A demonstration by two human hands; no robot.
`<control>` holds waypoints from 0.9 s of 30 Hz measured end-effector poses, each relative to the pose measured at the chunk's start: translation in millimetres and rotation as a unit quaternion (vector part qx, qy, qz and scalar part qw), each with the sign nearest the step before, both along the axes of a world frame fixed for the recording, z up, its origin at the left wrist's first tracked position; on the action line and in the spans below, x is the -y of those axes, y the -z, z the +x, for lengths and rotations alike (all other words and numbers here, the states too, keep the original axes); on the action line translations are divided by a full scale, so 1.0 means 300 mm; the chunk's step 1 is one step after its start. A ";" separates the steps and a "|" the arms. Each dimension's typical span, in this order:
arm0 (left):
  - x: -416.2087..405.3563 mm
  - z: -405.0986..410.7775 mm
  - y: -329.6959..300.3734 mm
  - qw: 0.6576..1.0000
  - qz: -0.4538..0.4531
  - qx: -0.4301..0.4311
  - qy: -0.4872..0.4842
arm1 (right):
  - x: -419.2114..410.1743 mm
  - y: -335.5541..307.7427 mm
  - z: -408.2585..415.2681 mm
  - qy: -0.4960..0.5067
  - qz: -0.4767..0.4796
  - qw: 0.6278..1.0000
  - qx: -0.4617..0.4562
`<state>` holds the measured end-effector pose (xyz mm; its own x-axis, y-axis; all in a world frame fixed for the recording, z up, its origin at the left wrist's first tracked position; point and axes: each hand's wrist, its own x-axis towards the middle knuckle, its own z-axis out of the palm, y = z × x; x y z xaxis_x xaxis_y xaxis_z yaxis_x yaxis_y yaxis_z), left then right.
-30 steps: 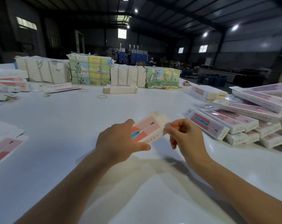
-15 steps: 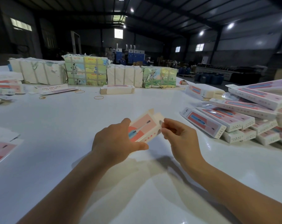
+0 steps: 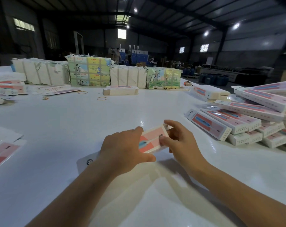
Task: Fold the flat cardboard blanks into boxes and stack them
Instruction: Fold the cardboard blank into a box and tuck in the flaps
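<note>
box in hand: small pink-and-white cardboard box with a blue pen print [image 3: 152, 140], being held just above the glossy white table [image 3: 139, 108], near centre, its far end tilted up to the right
left hand: left hand [image 3: 124, 149] is gripping the box's near left end, fingers curled over the top, thumb lying under the near edge
right hand: right hand [image 3: 180, 141] is pinching the box's far right end, thumb on the printed face, index finger hooked over the end flap
finished stack: pile of long white folded boxes with pink panels [image 3: 247, 115] is lying right of the hands, well apart
flat blanks: flat pink-and-white cardboard blanks [image 3: 3, 153] are lying at the near left edge; a small stack of flat blanks [image 3: 121, 90] is sitting far centre
far row: paper-wrapped white and green printed bundles [image 3: 96, 72] are standing along the far table edge
loose bits: tan rubber bands [image 3: 101, 98] are lying near the far stack
</note>
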<state>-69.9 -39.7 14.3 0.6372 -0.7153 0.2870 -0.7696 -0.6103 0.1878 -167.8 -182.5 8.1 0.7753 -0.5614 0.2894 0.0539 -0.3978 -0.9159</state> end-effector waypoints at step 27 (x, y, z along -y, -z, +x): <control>0.082 -0.096 0.020 0.987 -0.005 0.140 -0.084 | 0.008 0.013 0.019 0.092 -0.139 0.985 0.055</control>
